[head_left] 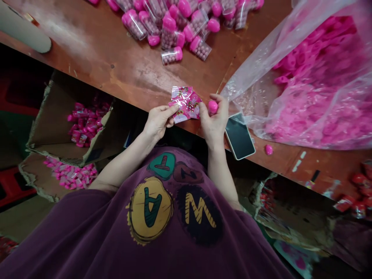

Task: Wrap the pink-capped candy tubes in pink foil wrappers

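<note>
My left hand (159,121) pinches a few shiny pink printed plastic sleeves (183,110) between thumb and fingers, over the table's front edge. The sleeves overlap and are fanned out. My right hand (215,122) is curled round a bright pink rounded cap (213,107); whether a bottle is attached below it is hidden by the hand. The right thumb tip is at the right edge of the sleeves. Beyond the hands lies a heap of clear bottles (171,56) with pink caps and small pale pink balls inside.
A phone (240,136) lies right of my right hand, near a loose pink piece (269,149). A clear plastic bag (255,97) of pink parts covers the table's right side. Cardboard boxes (43,128) with pink wrapped pieces (87,122) stand below the edge at left.
</note>
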Demonstrator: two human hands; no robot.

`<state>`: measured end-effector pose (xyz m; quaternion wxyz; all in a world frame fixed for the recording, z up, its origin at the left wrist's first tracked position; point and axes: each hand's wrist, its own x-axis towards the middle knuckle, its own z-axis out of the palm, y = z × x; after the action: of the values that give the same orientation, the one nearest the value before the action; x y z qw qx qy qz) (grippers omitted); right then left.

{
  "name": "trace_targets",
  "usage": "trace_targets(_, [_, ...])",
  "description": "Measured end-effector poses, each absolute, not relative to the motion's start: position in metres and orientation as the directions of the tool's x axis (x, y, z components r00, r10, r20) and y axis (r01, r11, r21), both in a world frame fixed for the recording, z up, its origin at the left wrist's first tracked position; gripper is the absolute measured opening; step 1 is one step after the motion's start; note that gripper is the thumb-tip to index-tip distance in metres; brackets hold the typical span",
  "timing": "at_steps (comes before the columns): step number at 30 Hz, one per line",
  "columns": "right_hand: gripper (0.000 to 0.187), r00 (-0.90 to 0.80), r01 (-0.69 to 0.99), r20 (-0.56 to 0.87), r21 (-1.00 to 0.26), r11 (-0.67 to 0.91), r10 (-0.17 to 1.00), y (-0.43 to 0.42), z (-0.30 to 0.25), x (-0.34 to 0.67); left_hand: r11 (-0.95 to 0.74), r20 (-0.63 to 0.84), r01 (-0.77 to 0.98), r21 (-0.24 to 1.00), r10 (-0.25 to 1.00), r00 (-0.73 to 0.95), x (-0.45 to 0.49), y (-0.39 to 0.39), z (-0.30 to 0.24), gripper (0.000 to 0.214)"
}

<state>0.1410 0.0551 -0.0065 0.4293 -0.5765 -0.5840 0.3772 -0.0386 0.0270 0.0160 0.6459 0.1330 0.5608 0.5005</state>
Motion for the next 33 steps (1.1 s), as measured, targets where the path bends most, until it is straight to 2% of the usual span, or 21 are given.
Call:
trace_targets(4, [0.059, -0.118, 0.075, -0.135, -0.989, -0.127, 0.984, 0.038, -0.001, 0.130, 0.462, -0.579, -0.478, 0.747, 0.805, -0.126, -0.026, 0.028, 0.019, 0.036])
trace_targets(7, [0.062, -0.103, -0.009, -0.179, -0.983, -0.181, 0.978, 0.033, -0.003, 0.124, 0.470, -0.592, -0.483, 0.739, 0.794, -0.133, -0.018, 0.028, 0.021, 0.039])
trace_targets(10, [0.059, -0.061, -0.031, -0.179, -0.983, -0.181, 0.982, 0.032, -0.007, 0.122, 0.507, -0.624, -0.474, 0.720, 0.772, -0.121, -0.014, 0.028, 0.021, 0.042])
trace_targets(17, [0.056, -0.011, 0.037, -0.118, -0.992, -0.118, 0.993, 0.028, -0.011, 0.122, 0.524, -0.643, -0.491, 0.696, 0.759, -0.101, -0.008, 0.027, 0.022, 0.050])
trace_targets(22, [0.048, -0.060, 0.044, -0.074, -0.996, -0.072, 0.995, 0.029, -0.007, 0.128, 0.546, -0.633, -0.487, 0.682, 0.774, -0.018, -0.012, 0.024, 0.026, 0.046])
trace_targets(25, [0.053, -0.065, -0.010, -0.059, -0.998, -0.060, 0.996, 0.033, -0.011, 0.129, 0.541, -0.618, -0.488, 0.685, 0.786, 0.005, -0.018, 0.022, 0.027, 0.040])
trace_targets(28, [0.059, -0.051, -0.100, -0.120, -0.987, -0.125, 0.991, 0.036, -0.018, 0.129, 0.502, -0.598, -0.528, 0.685, 0.801, -0.014, -0.024, 0.021, 0.027, 0.035])
trace_targets(33, [0.043, -0.002, -0.264, -0.245, -0.935, -0.236, 0.970, 0.027, -0.010, 0.134, 0.435, -0.622, -0.604, 0.668, 0.771, -0.133, -0.031, 0.022, 0.024, 0.036])
